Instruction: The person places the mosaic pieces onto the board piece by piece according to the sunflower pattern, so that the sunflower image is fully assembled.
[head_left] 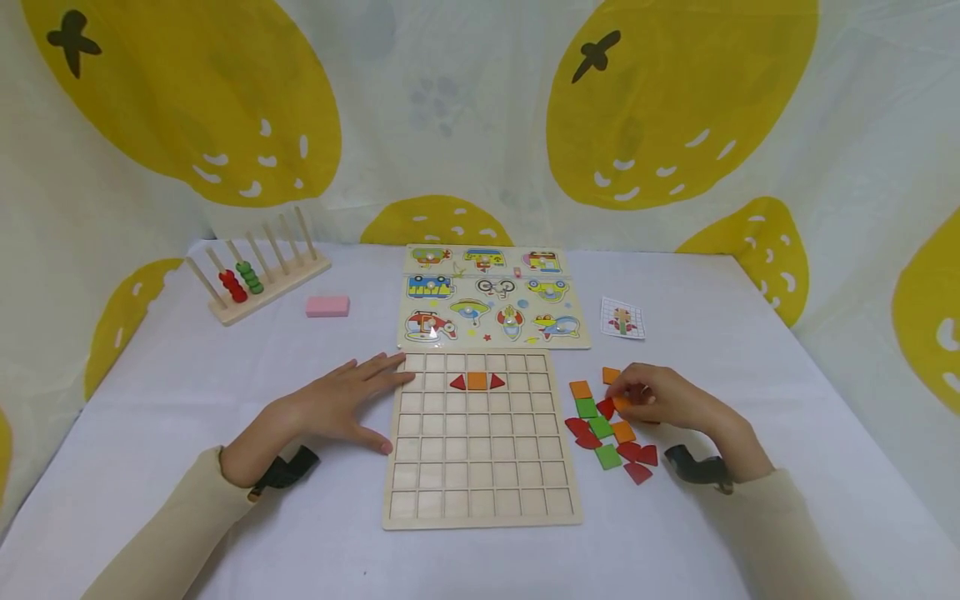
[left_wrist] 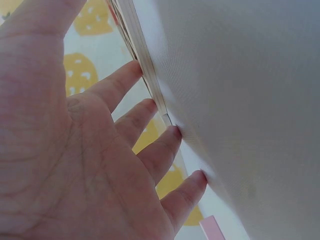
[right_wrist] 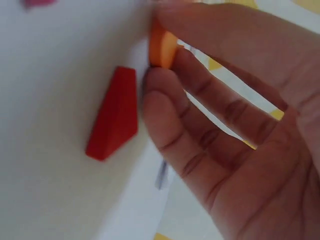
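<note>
A wooden grid board (head_left: 481,528) lies flat on the table, with an orange square tile (head_left: 477,381) between two red triangle tiles (head_left: 458,382) in one of its upper rows. My left hand (head_left: 330,404) is spread at the board's left side, fingertips and thumb touching its edge; the left wrist view shows the fingers (left_wrist: 160,155) along that edge. To the right of the board, my right hand (head_left: 663,398) pinches an orange square tile (right_wrist: 162,46) between thumb and curled fingers. Red, green (head_left: 608,456) and orange tiles are scattered around that hand.
Beyond the board lies a vehicle picture puzzle (head_left: 480,333). A small pattern card (head_left: 622,319) is at its right. Far left stand a bead rack (head_left: 270,283) on a wooden base and a pink block (head_left: 327,306). A printed cloth (head_left: 480,125) hangs behind the table.
</note>
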